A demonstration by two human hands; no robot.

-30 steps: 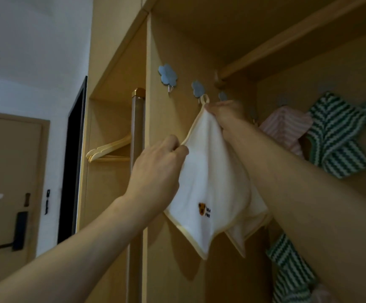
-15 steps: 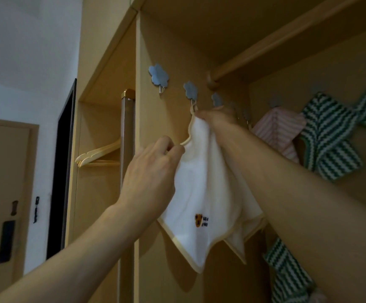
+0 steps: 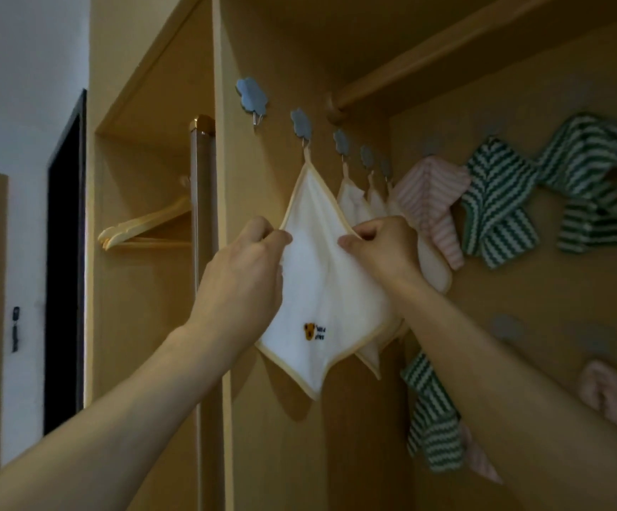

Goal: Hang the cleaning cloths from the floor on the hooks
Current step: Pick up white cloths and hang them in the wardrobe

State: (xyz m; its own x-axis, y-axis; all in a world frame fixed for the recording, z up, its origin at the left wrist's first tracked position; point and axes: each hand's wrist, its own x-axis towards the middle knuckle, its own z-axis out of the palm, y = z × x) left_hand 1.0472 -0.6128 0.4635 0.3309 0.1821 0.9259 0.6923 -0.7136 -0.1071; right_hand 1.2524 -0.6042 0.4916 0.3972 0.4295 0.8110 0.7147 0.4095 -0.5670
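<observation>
Head view — the only camera — shows the white cloth (image 3: 321, 285) with a small bear mark hanging by its loop from the second hook (image 3: 301, 124) on the wardrobe's side panel. The left hand (image 3: 242, 278) pinches the cloth's left edge between thumb and fingers; the right hand (image 3: 382, 248) pinches the right edge, so both hands hold it spread out flat. The first hook (image 3: 251, 96), nearest the front, is bare. Further in, three more white cloths (image 3: 353, 206) hang from the next hooks, and pink striped cloths (image 3: 428, 201) and green striped cloths (image 3: 499, 204) hang on the back panel.

The risk lies in the smoothing — a downward tug on both edges could slip the thin loop off the small hook, or strain what look like stick-on hooks until one peels away. Letting go unevenly might set the cloth swinging against its neighbour and unseat that one too.
</observation>
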